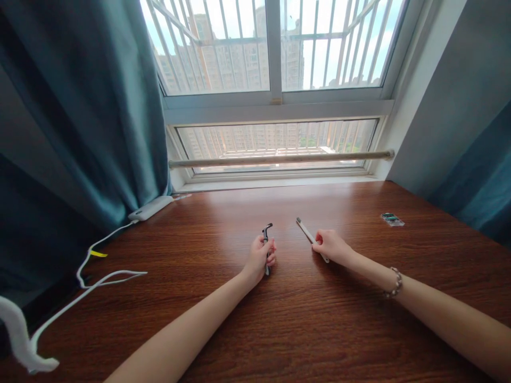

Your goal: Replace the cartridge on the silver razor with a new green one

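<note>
My left hand (261, 255) is wrapped round a slim dark object with a bent top end (266, 230). A greyish lower end pokes out below my fingers, and the middle is hidden by them. To the right, my right hand (330, 246) pinches a thin white stick with a dark tip (306, 232), which looks like a toothbrush. It slants up and left, its dark end towards the window and its white tail below my fingers. The two held things are apart, both over the brown wooden table (279, 330).
A small clear pack with dark and green contents (393, 219) lies at the right. A white power strip (151, 208) sits by the blue curtain (80, 106) at the left, with a white cable (96, 282) running forward. Behind the table stands a barred window (275, 141).
</note>
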Tool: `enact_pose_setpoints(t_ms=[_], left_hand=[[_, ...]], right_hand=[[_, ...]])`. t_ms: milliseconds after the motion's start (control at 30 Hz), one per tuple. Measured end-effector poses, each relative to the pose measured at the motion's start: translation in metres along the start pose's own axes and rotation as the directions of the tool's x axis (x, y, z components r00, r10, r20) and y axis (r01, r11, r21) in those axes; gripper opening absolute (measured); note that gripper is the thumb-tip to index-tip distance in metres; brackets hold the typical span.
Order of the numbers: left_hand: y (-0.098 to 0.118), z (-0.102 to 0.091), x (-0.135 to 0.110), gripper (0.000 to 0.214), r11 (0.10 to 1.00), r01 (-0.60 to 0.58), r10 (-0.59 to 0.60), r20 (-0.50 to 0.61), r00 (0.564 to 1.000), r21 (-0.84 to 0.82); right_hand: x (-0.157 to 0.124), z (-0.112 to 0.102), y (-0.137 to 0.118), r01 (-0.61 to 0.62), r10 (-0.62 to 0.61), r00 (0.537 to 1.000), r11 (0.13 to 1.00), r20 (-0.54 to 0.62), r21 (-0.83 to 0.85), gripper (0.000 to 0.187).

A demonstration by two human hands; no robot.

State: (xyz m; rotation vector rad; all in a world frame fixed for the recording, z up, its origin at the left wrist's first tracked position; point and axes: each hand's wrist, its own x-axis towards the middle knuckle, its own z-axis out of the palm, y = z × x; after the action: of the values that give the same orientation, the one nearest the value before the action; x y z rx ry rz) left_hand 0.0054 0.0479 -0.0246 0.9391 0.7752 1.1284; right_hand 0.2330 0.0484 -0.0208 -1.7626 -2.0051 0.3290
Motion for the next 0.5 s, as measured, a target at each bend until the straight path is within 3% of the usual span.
enact_pose_setpoints(t_ms=[133, 300, 500], left_hand=[[-0.001, -0.002, 0.001, 0.031, 0.999, -0.018, 0.019, -0.004, 1.000, 0.038], [-0.001, -0.003, 0.001, 0.028, 0.993, -0.003, 0.002, 0.010, 1.000, 0.116], [-0.001, 0.025, 0.005, 0.026, 0.947, -0.056, 0.060, -0.003, 0.998, 0.317]], right_hand=[[-0.005, -0.021, 0.029, -0.050, 0.046, 0.996, 0.997, -0.076, -0.051, 0.014], [-0.023, -0.062, 0.101, -0.200, 0.175, 0.965, 0.973, -0.195, -0.117, 0.019], [-0.045, -0.091, 0.170, -0.357, 0.294, 0.902, 0.920, -0.317, -0.160, 0.019]])
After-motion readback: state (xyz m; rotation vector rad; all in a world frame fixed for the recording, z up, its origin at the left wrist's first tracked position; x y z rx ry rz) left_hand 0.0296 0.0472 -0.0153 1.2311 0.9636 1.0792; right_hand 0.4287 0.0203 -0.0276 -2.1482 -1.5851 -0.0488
